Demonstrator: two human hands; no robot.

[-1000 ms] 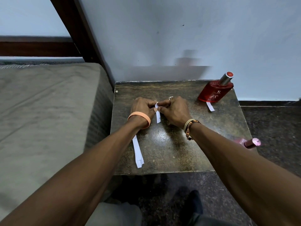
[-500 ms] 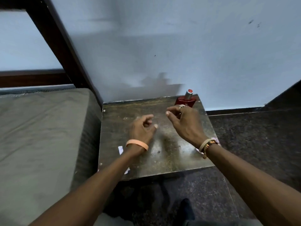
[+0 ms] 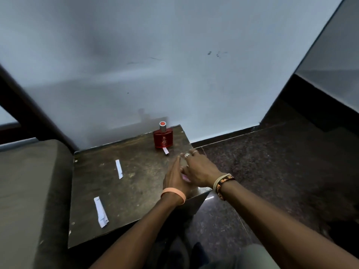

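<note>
The left hand [image 3: 174,176] stood on edge over the right part of the table, fingers straight and pressed together, pointing away from the person. The right hand [image 3: 200,168] lay just beside it, back up, fingers loosely spread and reaching forward, with rings on two of them. The two hands touched or nearly touched along their inner sides.

Behind everything rose a pale wall [image 3: 174,65], scuffed in a few spots. A grey mattress [image 3: 33,191] filled the left side, its edge against the table. Dark speckled floor [image 3: 272,171] ran along the right.

The table [image 3: 136,193] was small, square and dark, with a worn, mottled top, set against the wall.

A red bottle [image 3: 163,139] with a silver neck and a red cap stood upright near the far right corner, well ahead of the hands.

Three white paper strips lay flat on the top. The longest strip [image 3: 101,211] was near the front left, a shorter strip [image 3: 118,168] lay mid-left, and a small slip [image 3: 166,151] lay at the foot of the red bottle.

A pink object [image 3: 185,179] showed only as a sliver between the two hands, near the table's right edge. Whether either hand held it could not be told.
</note>
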